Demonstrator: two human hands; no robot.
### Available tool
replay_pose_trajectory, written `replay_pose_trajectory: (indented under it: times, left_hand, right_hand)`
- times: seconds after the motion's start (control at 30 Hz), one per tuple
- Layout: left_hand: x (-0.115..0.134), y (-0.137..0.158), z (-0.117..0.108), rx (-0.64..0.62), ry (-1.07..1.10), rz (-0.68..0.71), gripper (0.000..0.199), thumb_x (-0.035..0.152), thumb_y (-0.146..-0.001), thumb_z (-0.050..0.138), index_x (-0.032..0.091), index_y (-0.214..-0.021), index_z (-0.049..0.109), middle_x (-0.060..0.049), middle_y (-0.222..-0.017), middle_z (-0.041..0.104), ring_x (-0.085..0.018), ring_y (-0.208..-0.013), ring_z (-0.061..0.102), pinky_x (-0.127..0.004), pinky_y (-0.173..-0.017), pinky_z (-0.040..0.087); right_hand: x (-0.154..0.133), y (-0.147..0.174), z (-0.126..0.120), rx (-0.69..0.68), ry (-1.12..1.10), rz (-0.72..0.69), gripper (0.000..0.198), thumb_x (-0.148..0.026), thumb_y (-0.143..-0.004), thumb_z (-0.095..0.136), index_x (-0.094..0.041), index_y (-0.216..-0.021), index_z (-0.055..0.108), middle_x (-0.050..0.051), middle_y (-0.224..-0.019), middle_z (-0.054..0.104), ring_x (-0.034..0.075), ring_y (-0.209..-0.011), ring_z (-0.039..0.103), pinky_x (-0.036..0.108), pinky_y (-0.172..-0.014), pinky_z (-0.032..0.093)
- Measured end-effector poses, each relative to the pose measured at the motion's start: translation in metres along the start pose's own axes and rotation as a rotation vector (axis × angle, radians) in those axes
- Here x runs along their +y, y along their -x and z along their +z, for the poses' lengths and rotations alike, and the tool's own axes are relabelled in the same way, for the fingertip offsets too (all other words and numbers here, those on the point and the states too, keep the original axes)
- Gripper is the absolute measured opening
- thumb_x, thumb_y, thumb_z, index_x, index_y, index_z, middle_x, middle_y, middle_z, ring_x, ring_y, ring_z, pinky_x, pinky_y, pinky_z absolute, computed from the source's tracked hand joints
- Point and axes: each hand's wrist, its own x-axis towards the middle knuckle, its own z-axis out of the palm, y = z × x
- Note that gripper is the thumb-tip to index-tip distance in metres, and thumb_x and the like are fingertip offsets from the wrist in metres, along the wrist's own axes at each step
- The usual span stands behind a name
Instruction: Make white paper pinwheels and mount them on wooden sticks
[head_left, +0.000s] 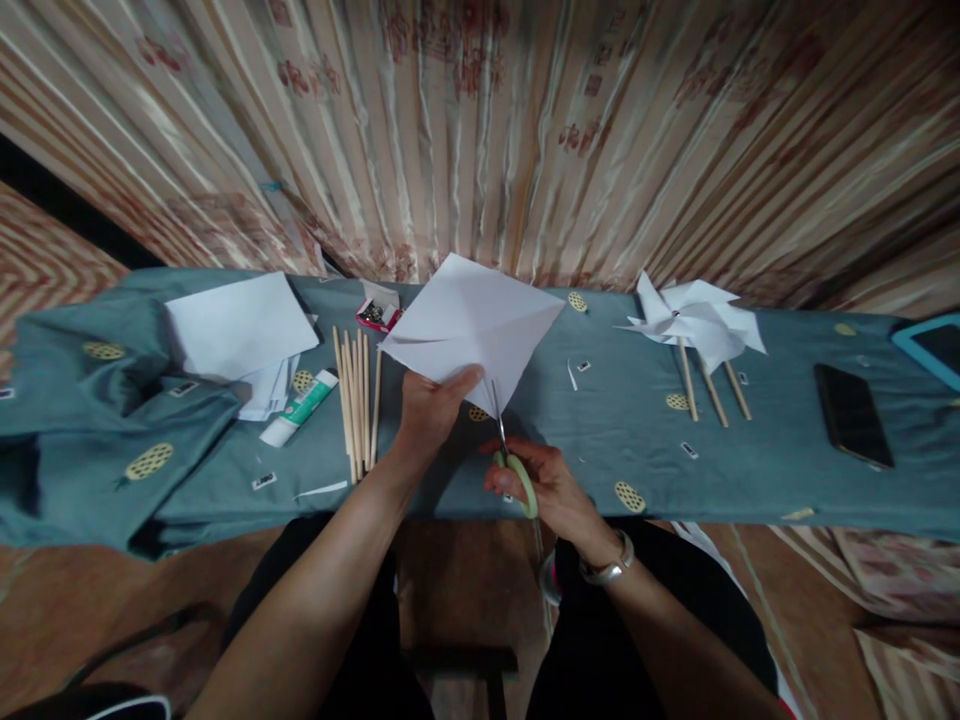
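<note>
A square sheet of white paper is held up over the table, turned corner-down, with crease lines and a slit near its left corner. My left hand grips its lower left edge, thumb on top and the other fingers hidden beneath. In my right hand are scissors with light green handles. Their blades straddle the paper's near corner, pointing up toward the middle of the sheet.
Left of the paper lie wooden sticks, a glue stick, stacked white paper and a small red box of metal pins. Paper pinwheels on sticks, a phone and a blue-edged tablet lie right. A curtain hangs behind.
</note>
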Motion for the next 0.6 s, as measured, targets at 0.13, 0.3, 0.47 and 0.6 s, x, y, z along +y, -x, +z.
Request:
replay_pose_trajectory:
  times: [0.13,0.3,0.47,0.6]
  left_hand:
    - [0.0007,-0.0007,0.0007,0.017,-0.014,0.026,0.025,0.024,-0.054,0.082,0.014,-0.075,0.073,-0.005,-0.08,0.076,-0.022,-0.074,0.07,-0.034,-0.074,0.057]
    - [0.0018,-0.0007,0.0002,0.003,0.001,0.023,0.027,0.024,-0.054,0.083,0.014,-0.079,0.074,-0.005,-0.082,0.076,-0.022,-0.076,0.071,-0.036,-0.078,0.056]
    - [0.0014,-0.0005,-0.001,-0.002,0.0,0.009,0.027,0.024,-0.056,0.083,0.014,-0.08,0.074,-0.006,-0.084,0.076,-0.023,-0.077,0.071,-0.037,-0.079,0.057]
    - [0.0017,-0.0005,-0.0011,-0.006,-0.014,0.02,0.024,0.025,-0.057,0.083,0.015,-0.077,0.074,-0.006,-0.082,0.076,-0.023,-0.075,0.071,-0.036,-0.076,0.057]
  right_hand:
    - [-0.0011,0.0003,0.0013,0.013,-0.004,0.016,0.051,-0.063,-0.077,0.069,-0.018,-0.101,0.069,0.001,-0.072,0.064,0.013,-0.062,0.054,0.026,-0.057,0.044]
    - [-0.0041,-0.0012,0.002,0.007,-0.031,0.034,0.052,-0.063,-0.071,0.074,-0.019,-0.097,0.07,0.001,-0.071,0.063,0.013,-0.062,0.055,0.026,-0.058,0.045]
    - [-0.0047,-0.0026,0.0025,0.027,-0.047,0.063,0.049,-0.062,-0.068,0.077,-0.021,-0.094,0.071,-0.001,-0.068,0.061,0.013,-0.059,0.052,0.025,-0.054,0.043]
    - [-0.0041,-0.0028,0.0035,0.048,-0.057,0.099,0.048,-0.06,-0.066,0.079,-0.02,-0.092,0.072,-0.002,-0.064,0.058,0.011,-0.055,0.049,0.024,-0.051,0.041]
